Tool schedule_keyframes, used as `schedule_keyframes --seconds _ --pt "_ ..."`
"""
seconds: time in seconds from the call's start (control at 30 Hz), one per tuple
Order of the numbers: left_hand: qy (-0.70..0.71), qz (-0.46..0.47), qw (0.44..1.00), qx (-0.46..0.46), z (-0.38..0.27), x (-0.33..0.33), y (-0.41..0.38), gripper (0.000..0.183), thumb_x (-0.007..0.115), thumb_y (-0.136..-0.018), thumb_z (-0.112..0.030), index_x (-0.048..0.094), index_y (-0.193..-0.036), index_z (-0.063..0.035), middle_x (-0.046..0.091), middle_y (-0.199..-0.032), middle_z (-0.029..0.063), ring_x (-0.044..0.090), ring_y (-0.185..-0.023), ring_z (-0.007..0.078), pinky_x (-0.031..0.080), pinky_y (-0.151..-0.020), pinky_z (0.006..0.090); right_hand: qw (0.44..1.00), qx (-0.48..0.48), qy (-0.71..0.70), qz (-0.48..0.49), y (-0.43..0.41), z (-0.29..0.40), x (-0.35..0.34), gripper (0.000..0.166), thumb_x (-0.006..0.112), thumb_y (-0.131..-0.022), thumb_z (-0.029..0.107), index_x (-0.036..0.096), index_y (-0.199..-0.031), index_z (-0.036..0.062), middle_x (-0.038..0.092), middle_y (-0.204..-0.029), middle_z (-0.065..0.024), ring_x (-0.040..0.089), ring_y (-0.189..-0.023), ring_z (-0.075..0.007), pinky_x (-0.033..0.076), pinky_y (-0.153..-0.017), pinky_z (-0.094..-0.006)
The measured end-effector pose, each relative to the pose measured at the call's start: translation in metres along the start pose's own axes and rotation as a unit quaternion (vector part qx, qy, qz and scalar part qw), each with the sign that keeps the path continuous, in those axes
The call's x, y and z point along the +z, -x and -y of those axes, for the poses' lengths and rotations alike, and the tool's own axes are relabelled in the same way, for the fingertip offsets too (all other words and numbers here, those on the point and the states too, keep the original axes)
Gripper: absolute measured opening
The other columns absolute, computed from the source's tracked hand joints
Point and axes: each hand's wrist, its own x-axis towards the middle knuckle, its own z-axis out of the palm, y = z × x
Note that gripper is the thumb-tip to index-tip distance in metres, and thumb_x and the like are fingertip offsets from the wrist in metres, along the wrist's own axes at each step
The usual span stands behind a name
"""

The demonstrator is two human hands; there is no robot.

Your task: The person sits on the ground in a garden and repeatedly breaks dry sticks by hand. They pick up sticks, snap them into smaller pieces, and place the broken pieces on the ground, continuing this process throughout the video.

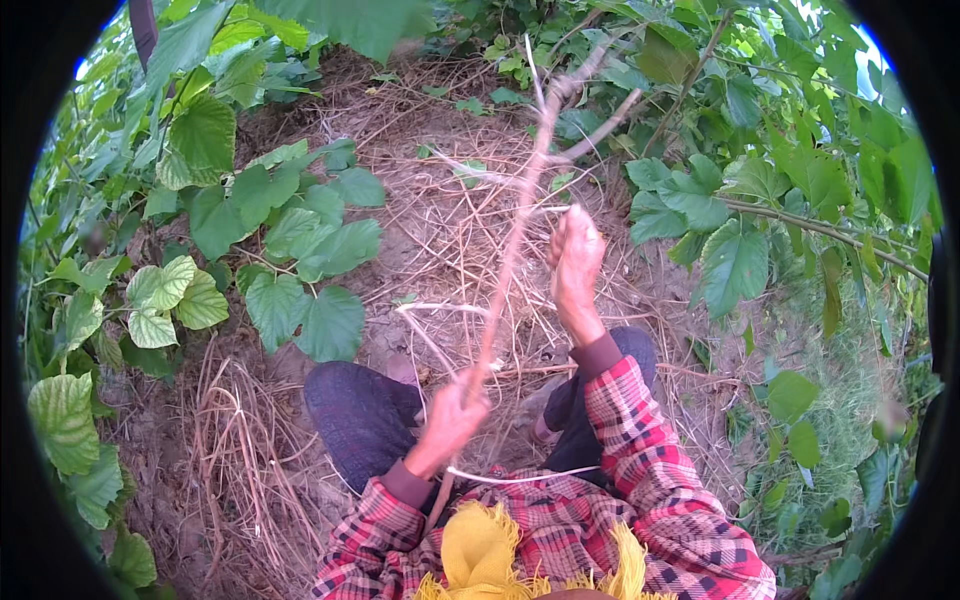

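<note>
A long brown branch (pixel 512 247) runs from near my lap up towards the leaves, blurred at its forked upper end. My left hand (pixel 454 412) is closed around its lower part. A pale peeled strip (pixel 442 307) bends beside the branch above that hand, and another thin white strip (pixel 517 479) curves across my lap. To the right of the branch, my right hand (pixel 577 251) has its fingers closed on the end of a thin pale strip (pixel 551 209) that reaches to the branch. Where that strip joins the branch is blurred.
Dry twigs and stripped stems (pixel 450 195) litter the bare soil ahead. A bundle of brown stems (pixel 240 442) lies at the left. Broad-leaved green plants (pixel 322 240) stand on both sides, with a leafy branch (pixel 825 229) reaching in from the right. My bent knees frame the ground.
</note>
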Motion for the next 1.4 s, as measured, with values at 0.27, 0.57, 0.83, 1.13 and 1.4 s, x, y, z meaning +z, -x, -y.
schedule_keyframes --seconds 0.27,0.57,0.83,1.13,1.4 --pt "0.140 0.053 0.988 -0.040 -0.013 0.008 0.006 0.044 0.062 -0.080 -0.012 0.056 -0.122 0.0006 0.047 -0.080 -0.0073 0.043 -0.070 0.0029 0.036 -0.063 0.0188 0.988 0.061 0.030 0.138 -0.011 0.023 -0.020 0.049 0.042 -0.100 0.045 0.059 -0.083 0.0024 0.055 -0.070 -0.0026 0.052 -0.059 -0.0106 0.045 -0.053 -0.0246" --pt "0.179 0.135 0.971 -0.078 -0.035 0.008 0.022 0.049 0.065 -0.079 -0.011 0.053 -0.124 0.0040 0.047 -0.074 -0.0066 0.042 -0.064 0.0020 0.034 -0.059 0.0183 0.908 -0.108 0.298 0.276 -0.066 0.019 -0.082 0.044 0.053 -0.096 0.027 0.047 -0.136 0.0099 0.051 -0.129 -0.0110 0.049 -0.121 -0.0245 0.044 -0.100 -0.0388" --pt "0.207 0.161 0.960 -0.098 -0.042 -0.006 0.035 0.051 0.065 -0.078 -0.009 0.053 -0.125 0.0070 0.044 -0.074 -0.0071 0.040 -0.065 0.0030 0.033 -0.062 0.0192 0.891 -0.052 0.212 0.399 -0.077 0.029 -0.053 0.044 0.049 -0.099 0.022 0.040 -0.140 0.0067 0.041 -0.139 -0.0041 0.048 -0.113 -0.0122 0.041 -0.099 -0.0280" --pt "0.295 0.156 0.934 -0.125 -0.041 -0.020 0.052 0.051 0.068 -0.068 -0.010 0.059 -0.115 0.0090 0.051 -0.073 -0.0042 0.046 -0.064 0.0050 0.034 -0.059 0.0189 0.836 -0.165 0.301 0.428 -0.085 0.074 -0.046 0.025 0.048 -0.099 0.016 0.056 -0.118 0.0027 0.055 -0.126 -0.0113 0.048 -0.124 -0.0228 0.038 -0.105 -0.0364" --pt "0.251 0.163 0.944 -0.138 -0.050 -0.034 0.052 0.047 0.068 -0.071 -0.008 0.060 -0.115 0.0086 0.053 -0.075 -0.0040 0.048 -0.067 0.0046 0.037 -0.063 0.0183 0.845 -0.183 0.318 0.390 -0.079 0.074 -0.066 0.022 0.050 -0.099 0.016 0.060 -0.109 -0.0004 0.062 -0.102 -0.0061 0.057 -0.095 -0.0140 0.047 -0.084 -0.0304"
